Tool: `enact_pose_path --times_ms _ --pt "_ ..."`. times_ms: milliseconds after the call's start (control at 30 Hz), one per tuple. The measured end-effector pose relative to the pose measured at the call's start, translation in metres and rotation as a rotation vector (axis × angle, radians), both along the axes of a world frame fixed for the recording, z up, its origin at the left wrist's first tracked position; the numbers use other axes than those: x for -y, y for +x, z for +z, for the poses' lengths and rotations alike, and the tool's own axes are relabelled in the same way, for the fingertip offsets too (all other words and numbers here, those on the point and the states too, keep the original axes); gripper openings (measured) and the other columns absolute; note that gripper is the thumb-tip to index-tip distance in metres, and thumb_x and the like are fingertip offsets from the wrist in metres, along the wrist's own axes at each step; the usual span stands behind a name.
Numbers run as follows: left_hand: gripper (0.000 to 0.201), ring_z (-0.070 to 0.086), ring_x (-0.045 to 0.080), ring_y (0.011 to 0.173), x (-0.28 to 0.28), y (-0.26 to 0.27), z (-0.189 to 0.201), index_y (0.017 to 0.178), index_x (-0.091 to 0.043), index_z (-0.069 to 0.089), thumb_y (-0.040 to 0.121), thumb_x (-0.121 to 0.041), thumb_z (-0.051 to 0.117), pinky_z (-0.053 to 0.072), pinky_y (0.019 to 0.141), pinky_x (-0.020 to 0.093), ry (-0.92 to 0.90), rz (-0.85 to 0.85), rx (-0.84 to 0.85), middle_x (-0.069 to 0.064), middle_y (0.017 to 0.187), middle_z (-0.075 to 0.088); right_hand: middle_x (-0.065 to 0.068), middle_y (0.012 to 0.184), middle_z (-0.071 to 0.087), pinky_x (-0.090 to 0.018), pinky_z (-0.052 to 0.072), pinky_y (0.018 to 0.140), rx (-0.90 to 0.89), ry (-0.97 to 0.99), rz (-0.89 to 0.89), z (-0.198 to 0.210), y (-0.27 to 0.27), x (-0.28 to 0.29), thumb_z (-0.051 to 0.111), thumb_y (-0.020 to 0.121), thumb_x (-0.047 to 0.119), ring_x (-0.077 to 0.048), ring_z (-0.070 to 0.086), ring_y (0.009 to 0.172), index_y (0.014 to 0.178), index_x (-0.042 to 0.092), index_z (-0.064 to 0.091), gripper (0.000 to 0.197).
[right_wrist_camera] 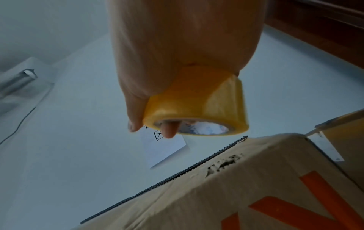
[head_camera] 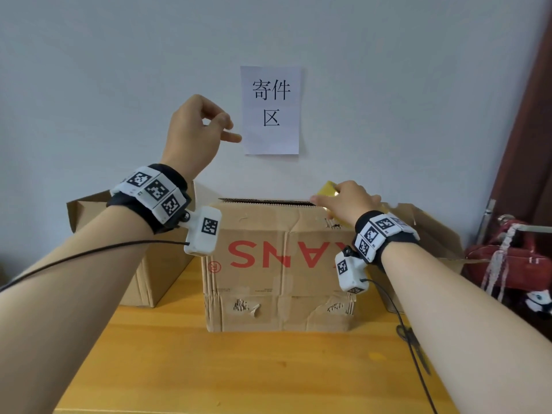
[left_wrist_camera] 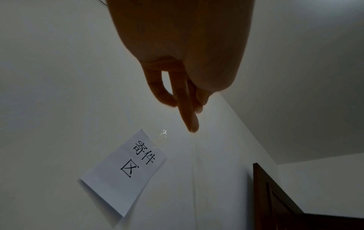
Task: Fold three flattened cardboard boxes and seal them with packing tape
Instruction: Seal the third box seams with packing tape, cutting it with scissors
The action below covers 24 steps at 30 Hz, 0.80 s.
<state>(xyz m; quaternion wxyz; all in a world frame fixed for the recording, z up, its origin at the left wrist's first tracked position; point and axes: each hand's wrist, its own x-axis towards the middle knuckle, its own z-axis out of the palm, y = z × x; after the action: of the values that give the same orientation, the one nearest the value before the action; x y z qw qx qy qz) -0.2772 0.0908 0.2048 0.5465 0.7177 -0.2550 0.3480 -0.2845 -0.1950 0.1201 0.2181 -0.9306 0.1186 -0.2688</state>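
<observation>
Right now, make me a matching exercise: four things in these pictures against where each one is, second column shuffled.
Things:
1. tape roll
2. paper sign
3. scissors
4. box with red letters

Places:
A. taped to the wall
B. middle of the wooden table
C. gripped by the right hand
D. lying on the table by the right forearm

Pairs: 1-C, 2-A, 3-D, 4-B

head: even, soft light | wrist views: dim, perhaps backlit | edges: wide-angle bending | blur: slight
</observation>
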Motion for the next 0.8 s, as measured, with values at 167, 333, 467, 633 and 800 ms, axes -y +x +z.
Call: enact_pose_path --times_ms 167,333,467,633,800 --pt "0.005 0.075 0.006 0.075 -0.007 0.009 0.000 0.100 -0.012 0.051 0.101 -0.014 0.048 0.049 0.058 0.028 -0.045 0.005 -0.040 0.004 0.107 0.069 0.008 0.067 0.069 -0.044 0.037 0.092 0.000 0.026 0.080 0.003 -0.016 -0.007 0.073 0.072 0.070 -0.011 0.059 0.077 0.088 0.017 0.071 0.056" --pt "0.009 0.075 0.007 0.074 -0.014 0.022 -0.007 0.104 -0.009 0.054 0.102 -0.015 0.047 0.051 0.057 0.026 -0.054 0.024 -0.102 0.003 0.105 0.070 0.002 0.070 0.072 -0.047 0.041 0.094 -0.053 0.017 0.158 -0.002 -0.011 -0.006 0.077 0.055 0.076 -0.018 0.062 0.083 0.076 0.021 0.068 0.059" --pt "0.008 0.075 0.008 0.074 -0.016 0.032 -0.014 0.104 -0.009 0.054 0.102 -0.015 0.048 0.052 0.058 0.026 -0.072 0.015 -0.160 0.003 0.102 0.071 0.010 0.054 0.060 -0.040 0.043 0.082 0.023 0.156 0.209 -0.004 -0.010 0.000 0.076 0.050 0.074 -0.018 0.061 0.073 0.064 0.021 0.063 0.056" --pt "0.010 0.075 0.008 0.076 -0.016 0.046 -0.028 0.106 -0.008 0.055 0.103 -0.014 0.048 0.054 0.063 0.028 -0.113 -0.008 -0.250 0.002 0.101 0.071 0.014 0.042 0.050 -0.039 0.041 0.081 0.096 0.249 0.217 -0.009 -0.001 0.009 0.084 0.065 0.060 -0.011 0.053 0.056 0.068 0.014 0.064 0.050" --pt "0.009 0.075 0.008 0.077 -0.012 0.057 -0.041 0.105 -0.010 0.057 0.103 -0.014 0.049 0.052 0.060 0.024 -0.160 -0.037 -0.323 -0.002 0.095 0.069 0.007 0.056 0.048 -0.031 0.038 0.066 0.109 0.251 0.224 -0.012 0.007 0.016 0.080 0.071 0.061 -0.012 0.048 0.056 0.068 0.015 0.058 0.051"
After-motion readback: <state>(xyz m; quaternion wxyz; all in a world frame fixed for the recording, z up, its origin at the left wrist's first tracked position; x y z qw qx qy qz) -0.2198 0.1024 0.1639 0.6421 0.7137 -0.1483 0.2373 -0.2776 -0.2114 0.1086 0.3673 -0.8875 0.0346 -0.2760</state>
